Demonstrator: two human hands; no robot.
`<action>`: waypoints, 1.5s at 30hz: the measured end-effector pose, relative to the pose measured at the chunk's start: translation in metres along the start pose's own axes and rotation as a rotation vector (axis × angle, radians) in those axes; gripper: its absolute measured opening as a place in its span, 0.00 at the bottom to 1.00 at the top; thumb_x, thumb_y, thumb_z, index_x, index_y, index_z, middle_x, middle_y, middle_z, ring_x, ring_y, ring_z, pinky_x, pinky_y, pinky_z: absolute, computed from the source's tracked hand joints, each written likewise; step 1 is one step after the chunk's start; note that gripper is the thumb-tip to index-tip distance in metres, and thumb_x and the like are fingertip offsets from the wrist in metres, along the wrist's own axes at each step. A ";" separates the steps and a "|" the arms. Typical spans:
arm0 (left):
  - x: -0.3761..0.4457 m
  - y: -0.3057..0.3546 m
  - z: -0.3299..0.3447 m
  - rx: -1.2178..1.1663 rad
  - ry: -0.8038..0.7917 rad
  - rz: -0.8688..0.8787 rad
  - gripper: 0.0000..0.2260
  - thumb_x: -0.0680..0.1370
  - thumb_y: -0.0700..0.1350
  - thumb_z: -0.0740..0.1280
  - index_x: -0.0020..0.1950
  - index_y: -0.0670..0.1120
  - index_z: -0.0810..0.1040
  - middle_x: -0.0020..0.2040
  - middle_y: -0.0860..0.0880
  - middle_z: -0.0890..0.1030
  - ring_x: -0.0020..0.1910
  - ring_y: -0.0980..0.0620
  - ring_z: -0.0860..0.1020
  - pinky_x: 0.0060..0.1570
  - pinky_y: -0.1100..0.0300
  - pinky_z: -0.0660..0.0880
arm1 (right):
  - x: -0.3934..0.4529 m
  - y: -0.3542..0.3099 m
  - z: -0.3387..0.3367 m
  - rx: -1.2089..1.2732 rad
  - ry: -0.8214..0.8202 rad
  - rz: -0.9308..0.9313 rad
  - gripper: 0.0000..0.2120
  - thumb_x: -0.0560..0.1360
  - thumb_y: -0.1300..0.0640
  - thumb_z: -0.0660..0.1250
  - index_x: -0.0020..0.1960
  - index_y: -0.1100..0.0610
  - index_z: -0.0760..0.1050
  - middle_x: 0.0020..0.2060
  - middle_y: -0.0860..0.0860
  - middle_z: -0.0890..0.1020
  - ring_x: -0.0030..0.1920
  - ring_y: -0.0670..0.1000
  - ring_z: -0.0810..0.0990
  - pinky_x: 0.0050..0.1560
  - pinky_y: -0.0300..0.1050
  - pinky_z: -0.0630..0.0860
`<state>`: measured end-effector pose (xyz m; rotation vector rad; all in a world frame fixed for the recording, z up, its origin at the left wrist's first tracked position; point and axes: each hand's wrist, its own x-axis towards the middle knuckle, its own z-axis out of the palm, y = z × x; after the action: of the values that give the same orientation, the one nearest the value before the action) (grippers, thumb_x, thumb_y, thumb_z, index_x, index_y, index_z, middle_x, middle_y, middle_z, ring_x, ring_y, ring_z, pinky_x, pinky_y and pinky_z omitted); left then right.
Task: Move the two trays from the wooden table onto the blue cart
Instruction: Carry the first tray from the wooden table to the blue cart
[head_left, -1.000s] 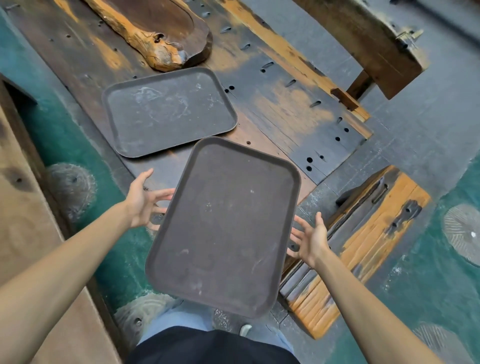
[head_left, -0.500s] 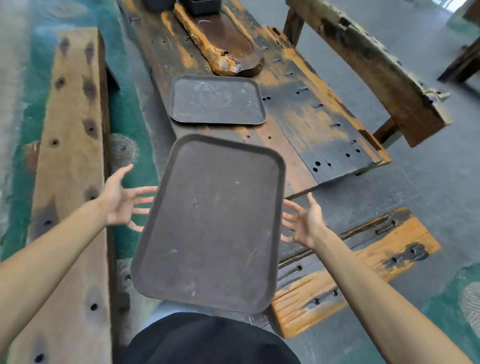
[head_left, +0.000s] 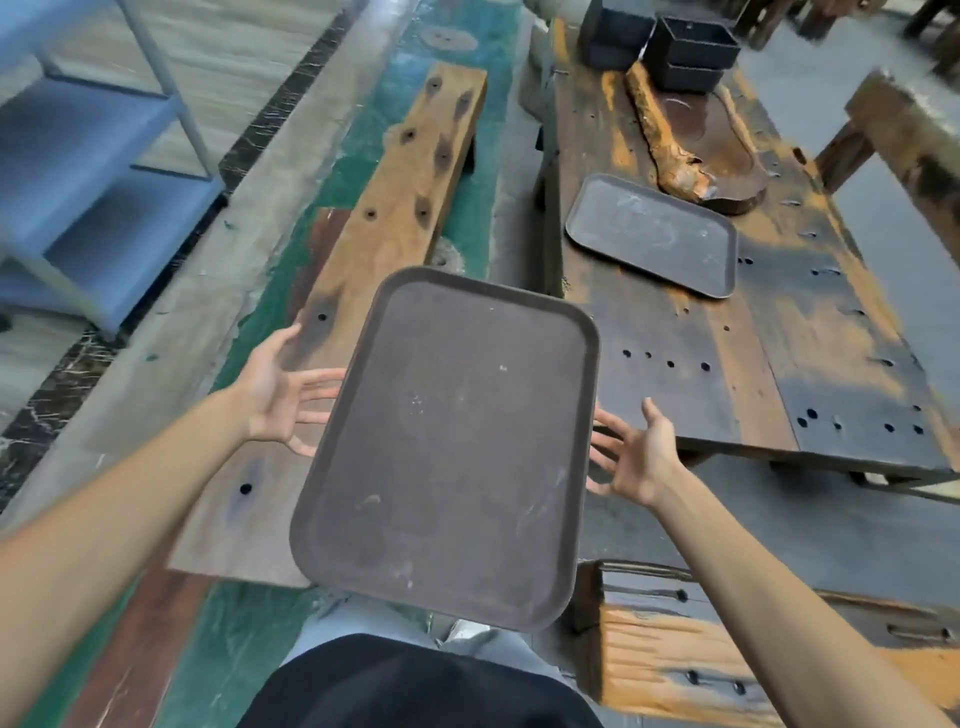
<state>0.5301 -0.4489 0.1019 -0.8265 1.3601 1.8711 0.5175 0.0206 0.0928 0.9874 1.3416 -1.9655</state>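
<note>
I hold a dark brown rectangular tray (head_left: 452, 447) in the air in front of my waist, clear of the table. My left hand (head_left: 278, 387) supports its left long edge, fingers spread under the rim. My right hand (head_left: 631, 457) does the same at the right long edge. A second dark tray (head_left: 654, 234) lies flat on the wooden table (head_left: 810, 364), to the right and farther off. The blue cart (head_left: 88, 171) with its shelves stands at the far left.
A long wooden bench (head_left: 384, 228) runs between me and the cart. Another bench end (head_left: 670, 634) sits low at my right. On the table's far end lie a carved wooden slab (head_left: 696, 135) and black boxes (head_left: 691, 52).
My view has swung left, away from the table. The held tray came off the table's edge and moved left with both hands. The blue cart has come into view.
</note>
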 end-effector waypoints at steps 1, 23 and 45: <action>-0.012 -0.009 -0.019 -0.026 0.016 0.007 0.41 0.62 0.78 0.61 0.62 0.51 0.84 0.68 0.49 0.79 0.68 0.41 0.74 0.60 0.27 0.66 | -0.001 0.008 0.017 -0.016 -0.014 0.006 0.37 0.76 0.28 0.48 0.61 0.52 0.82 0.59 0.55 0.82 0.54 0.54 0.79 0.54 0.60 0.72; -0.275 -0.183 -0.434 -0.501 0.285 0.156 0.40 0.65 0.76 0.60 0.63 0.48 0.84 0.66 0.47 0.81 0.67 0.39 0.75 0.63 0.24 0.61 | -0.037 0.240 0.454 -0.464 -0.282 0.180 0.33 0.76 0.30 0.49 0.57 0.53 0.81 0.52 0.53 0.79 0.49 0.54 0.76 0.57 0.62 0.68; -0.249 -0.015 -0.747 -0.654 0.414 0.209 0.39 0.65 0.76 0.60 0.61 0.48 0.84 0.60 0.46 0.84 0.60 0.41 0.80 0.57 0.27 0.67 | 0.089 0.249 0.878 -0.607 -0.313 0.194 0.33 0.77 0.31 0.49 0.63 0.51 0.80 0.62 0.54 0.80 0.61 0.54 0.78 0.61 0.63 0.67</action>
<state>0.7632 -1.2012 0.1039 -1.5112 1.0844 2.4561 0.4315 -0.8922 0.0896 0.4746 1.4615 -1.3642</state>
